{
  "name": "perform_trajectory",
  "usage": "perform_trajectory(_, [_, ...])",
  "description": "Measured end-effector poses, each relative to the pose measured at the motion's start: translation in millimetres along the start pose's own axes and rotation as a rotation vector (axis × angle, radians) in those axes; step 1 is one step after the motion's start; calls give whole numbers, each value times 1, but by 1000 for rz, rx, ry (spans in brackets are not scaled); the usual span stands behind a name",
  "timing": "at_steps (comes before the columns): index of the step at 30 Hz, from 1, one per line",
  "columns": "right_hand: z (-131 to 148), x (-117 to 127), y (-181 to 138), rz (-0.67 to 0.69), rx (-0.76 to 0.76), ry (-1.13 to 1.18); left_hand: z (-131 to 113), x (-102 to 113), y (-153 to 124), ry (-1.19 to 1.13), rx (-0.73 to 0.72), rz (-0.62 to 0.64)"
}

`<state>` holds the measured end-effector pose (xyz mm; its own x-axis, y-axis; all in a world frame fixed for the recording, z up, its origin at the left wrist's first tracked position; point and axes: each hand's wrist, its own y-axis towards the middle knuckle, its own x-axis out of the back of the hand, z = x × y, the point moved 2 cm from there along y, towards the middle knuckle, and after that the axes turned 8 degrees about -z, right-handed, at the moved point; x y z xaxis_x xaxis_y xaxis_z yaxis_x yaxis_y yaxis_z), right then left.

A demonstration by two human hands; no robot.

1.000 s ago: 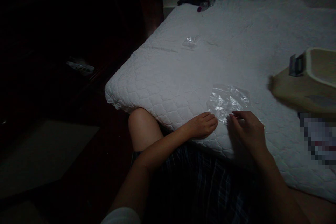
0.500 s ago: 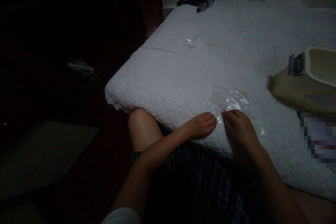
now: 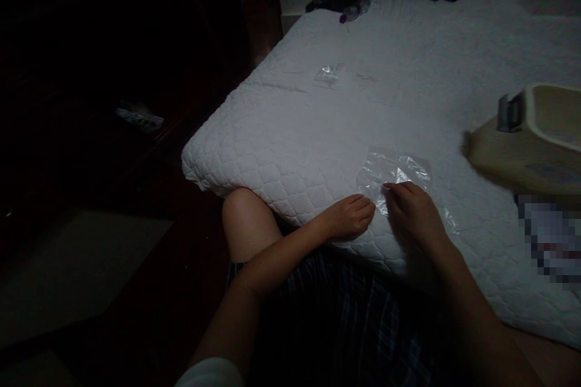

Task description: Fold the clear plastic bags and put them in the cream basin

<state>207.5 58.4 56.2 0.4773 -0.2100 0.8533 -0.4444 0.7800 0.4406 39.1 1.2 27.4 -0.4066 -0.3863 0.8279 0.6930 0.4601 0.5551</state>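
— How is your left hand [image 3: 353, 216]?
— It rests, with fingers curled, on the white quilted bed cover [image 3: 281, 139], the fingertips at the near left edge of the clear, crinkled plastic film [image 3: 376, 166]. If it grips the film, I cannot tell.
— And your right hand [image 3: 415, 208]?
— Its thumb and forefinger are close together over this film; whether they pinch it, I cannot tell.
— Further right?
— A beige, open-topped container [image 3: 503, 163], apart from my hands.

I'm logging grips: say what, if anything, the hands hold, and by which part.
It cannot be told whether anything is held: the left hand is at the near left edge of the bag, the right hand over it.
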Motion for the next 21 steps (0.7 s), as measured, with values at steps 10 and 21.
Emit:
perform_trajectory(10, [-4, -4, 4, 55, -11, 45, 0, 0, -1, 41, -1, 4])
perform_trajectory(21, [-45, 28, -33, -264, -94, -48, 0, -3, -3, 11, 23, 36])
